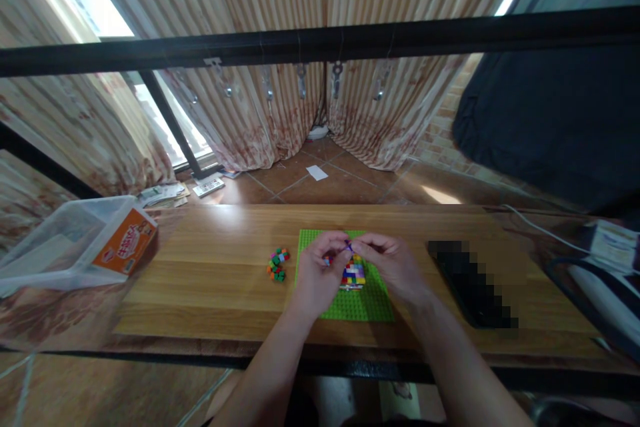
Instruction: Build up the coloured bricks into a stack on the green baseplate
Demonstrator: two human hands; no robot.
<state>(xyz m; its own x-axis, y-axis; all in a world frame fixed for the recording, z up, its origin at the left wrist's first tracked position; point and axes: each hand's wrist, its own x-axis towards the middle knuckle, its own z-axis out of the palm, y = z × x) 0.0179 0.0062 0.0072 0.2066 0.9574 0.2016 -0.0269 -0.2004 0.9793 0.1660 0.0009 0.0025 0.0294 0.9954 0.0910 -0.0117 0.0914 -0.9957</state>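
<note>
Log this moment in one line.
Left hand, right hand: pinching purple piece; beneath: brick build, green baseplate; left of baseplate: brick cluster

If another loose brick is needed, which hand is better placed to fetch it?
Probably the left hand: the loose bricks lie on its side, left of the green baseplate. The right hand would have to reach across. Both hands meet at a small purple piece.

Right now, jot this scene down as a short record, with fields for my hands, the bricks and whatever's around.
Left hand: pinching small purple piece
Right hand: at the same piece
Baseplate: green, under both hands
Brick build: multicoloured, on baseplate, partly hidden
Loose bricks: left of baseplate
Clear bin: far left, orange label
Dark object: right of baseplate, pixelated
</note>
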